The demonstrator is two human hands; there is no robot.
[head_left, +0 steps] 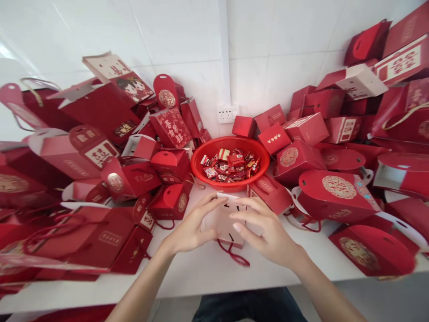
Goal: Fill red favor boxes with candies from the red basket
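Note:
Both my hands work on one small gift box lying on the white table just in front of me. Its pale inner side faces up and a red cord trails from its near edge. My left hand grips the box's left side, fingers curled over its top edge. My right hand covers the right side, fingers bent and pressing on the box. Right behind the box stands a red plastic bowl holding several wrapped candies.
Heaps of red paper gift boxes and bags crowd the table's left side, and another heap fills the right. A white tiled wall with a power socket stands behind. The table's front edge runs close to my body.

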